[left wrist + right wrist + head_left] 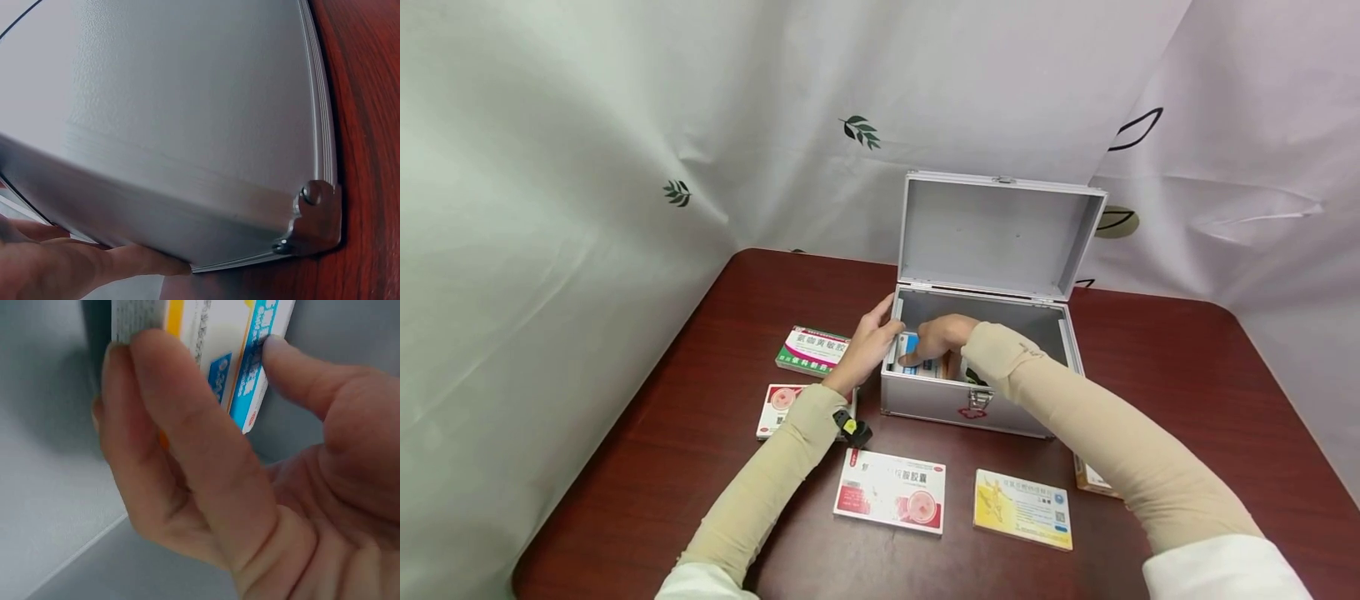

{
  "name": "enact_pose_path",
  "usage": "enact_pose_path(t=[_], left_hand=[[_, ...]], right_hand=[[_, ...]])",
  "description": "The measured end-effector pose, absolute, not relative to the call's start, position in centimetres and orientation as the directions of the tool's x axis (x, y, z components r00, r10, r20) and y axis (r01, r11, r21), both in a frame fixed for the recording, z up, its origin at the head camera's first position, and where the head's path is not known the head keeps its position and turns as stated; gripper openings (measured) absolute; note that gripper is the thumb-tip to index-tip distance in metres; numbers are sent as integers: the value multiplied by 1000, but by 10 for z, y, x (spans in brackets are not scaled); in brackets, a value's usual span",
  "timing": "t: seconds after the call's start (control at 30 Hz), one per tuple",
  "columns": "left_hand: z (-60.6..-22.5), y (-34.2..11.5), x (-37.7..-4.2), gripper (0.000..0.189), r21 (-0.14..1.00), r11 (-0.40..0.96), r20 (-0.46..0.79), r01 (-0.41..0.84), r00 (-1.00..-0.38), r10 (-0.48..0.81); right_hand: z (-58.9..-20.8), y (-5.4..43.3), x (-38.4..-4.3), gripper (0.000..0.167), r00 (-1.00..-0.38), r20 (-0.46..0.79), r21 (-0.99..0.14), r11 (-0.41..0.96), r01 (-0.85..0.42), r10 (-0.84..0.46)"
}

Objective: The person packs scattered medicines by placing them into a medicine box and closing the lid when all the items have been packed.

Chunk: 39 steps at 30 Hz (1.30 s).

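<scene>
An aluminium case point(970, 404) stands on the table with its lid raised. My left hand point(868, 346) holds the case's left wall, its thumb at the rim and fingers along the outside. In the left wrist view, fingers point(137, 260) lie against the metal side point(187, 125) near a corner. Inside the case, my right hand point(946, 335) pinches a white, blue and orange medicine box point(234, 362) between thumb and fingers. That box is by the left inner wall in the head view. My right hand and forearm hide part of the case's interior.
A green and white medicine box point(812, 350) and a red and white one point(775, 408) lie left of the case. In front are another red and white box point(891, 492) and a yellow and white box point(1022, 510). One more box point(1093, 479) is partly behind my right forearm.
</scene>
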<state>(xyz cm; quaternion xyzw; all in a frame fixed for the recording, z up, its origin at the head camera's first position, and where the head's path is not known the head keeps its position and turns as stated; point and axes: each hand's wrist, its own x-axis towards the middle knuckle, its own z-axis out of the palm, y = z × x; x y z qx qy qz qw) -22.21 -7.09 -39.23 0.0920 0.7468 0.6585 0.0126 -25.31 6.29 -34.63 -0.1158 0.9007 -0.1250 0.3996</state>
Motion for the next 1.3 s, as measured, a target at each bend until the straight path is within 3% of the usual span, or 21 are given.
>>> enact_pose_path(t=[0.1,0.2,0.47,0.63,0.8,0.97,1.17,1.3], left_hand=[[-392,-70,-221,60,988,101,95,113,-982,163],[-392,-70,-220,60,990,93,93,109,-982,167],[-391,-69,-221,58,985,128,95,114,-985,146],[-390,-69,-220,57,994,71,71,83,-986,152],[-379,-69,-212,54,996,53,64,72,-988,143],[-372,-67,-206,53,991,77,104,110,-992,77],[-387,-64,-213,51,984,139,114,115,-993,21],[-389,-65,-214,51,969,201,141,146,-989,40]], right_hand=[[-348,63,-253,46,-666,-677,-232,950,-210,-313],[-350,63,-253,46,-664,-682,-199,952,-234,-306],[-348,65,-257,52,-661,-689,-176,954,-245,-297],[-336,77,-259,59,-687,-643,-218,941,-258,-338],[-306,100,-251,59,-703,-519,-289,874,-390,-486],[-276,137,-235,61,-705,-318,-327,771,-546,-634],[-263,200,-196,58,-852,-51,-298,822,-484,-521],[-278,243,-171,52,-919,49,-359,852,-381,-390]])
